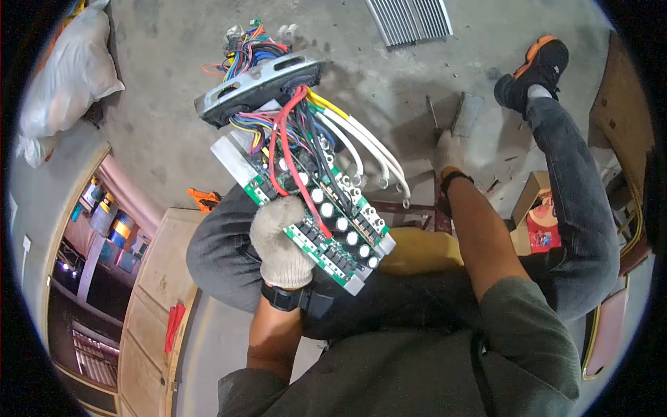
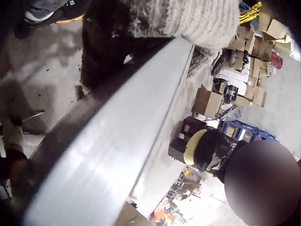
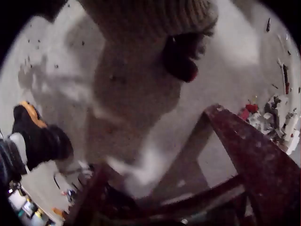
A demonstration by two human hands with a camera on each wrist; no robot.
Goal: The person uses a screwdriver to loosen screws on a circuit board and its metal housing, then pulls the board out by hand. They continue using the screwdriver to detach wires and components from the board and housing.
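In the head view my gloved left hand (image 1: 281, 236) grips the edge of a green circuit board (image 1: 326, 208) lined with capacitors, held tilted over my lap. Red, black and white cables run from the board through a metal end plate (image 1: 260, 87) to a bundle of coloured wires (image 1: 253, 52). The left wrist view shows the glove (image 2: 188, 21) against a smooth silver metal plate (image 2: 122, 127). Lowered toward the floor, my gloved right hand (image 1: 450, 151) holds a screwdriver (image 1: 431, 113), its thin shaft pointing away. The right wrist view shows its black and red handle (image 3: 183, 61) below the glove.
A grey metal block (image 1: 467, 115) lies on the floor by my right hand, and a finned metal panel (image 1: 410, 21) farther off. A dark red frame (image 3: 254, 141) stands below. An open cardboard box (image 1: 531, 208) is at right, a white bag (image 1: 69, 76) at left. Another person (image 2: 211, 150) is nearby.
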